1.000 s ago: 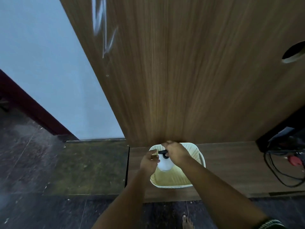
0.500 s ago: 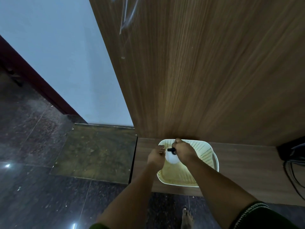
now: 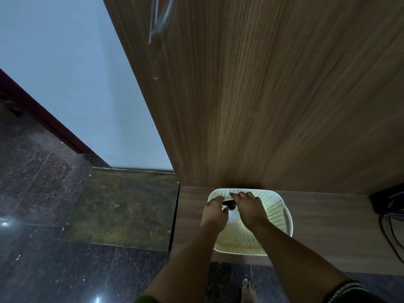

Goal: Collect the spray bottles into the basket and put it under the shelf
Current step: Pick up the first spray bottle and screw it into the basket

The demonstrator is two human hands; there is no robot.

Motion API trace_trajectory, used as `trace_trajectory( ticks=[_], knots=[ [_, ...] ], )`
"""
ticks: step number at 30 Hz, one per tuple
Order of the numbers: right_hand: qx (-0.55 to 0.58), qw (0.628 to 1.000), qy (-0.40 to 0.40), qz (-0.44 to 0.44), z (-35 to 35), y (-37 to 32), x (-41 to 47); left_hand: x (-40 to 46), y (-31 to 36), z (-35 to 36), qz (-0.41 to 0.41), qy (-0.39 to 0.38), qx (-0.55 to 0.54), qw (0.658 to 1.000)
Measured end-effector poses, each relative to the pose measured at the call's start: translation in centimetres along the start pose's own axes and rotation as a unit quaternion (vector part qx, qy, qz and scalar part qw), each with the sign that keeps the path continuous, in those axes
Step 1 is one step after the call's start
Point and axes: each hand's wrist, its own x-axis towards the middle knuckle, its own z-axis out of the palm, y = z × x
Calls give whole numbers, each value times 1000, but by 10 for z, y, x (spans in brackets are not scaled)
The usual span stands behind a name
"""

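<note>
A cream perforated basket stands on a low wooden ledge against a tall wooden panel. Inside it is a white spray bottle with a black nozzle. Only a small part of the bottle shows between my hands. My left hand curls around the nozzle from the left. From the right, my right hand covers the bottle's top, with its fingers reaching the basket's far wall.
The wooden panel rises right behind the basket. Black cables and a dark device lie at the ledge's right end. To the left are a greenish floor slab, dark tiles and a pale wall. My bare foot is below the ledge.
My head has shifted, so the basket sits lower and further right in view. Both hands stay on the spray bottle inside the basket, the right fingers now spread toward the far wall.
</note>
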Motion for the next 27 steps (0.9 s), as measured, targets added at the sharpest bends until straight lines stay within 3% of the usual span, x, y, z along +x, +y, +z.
trace_trajectory(
  ticks=[15,27],
  knots=[
    [146,987,47,46,2,11,-13,-12,-5,4,48,-1,43,998],
    [178,976,84,93,-12,16,-66,-44,0,-7,88,19,109,990]
  ],
)
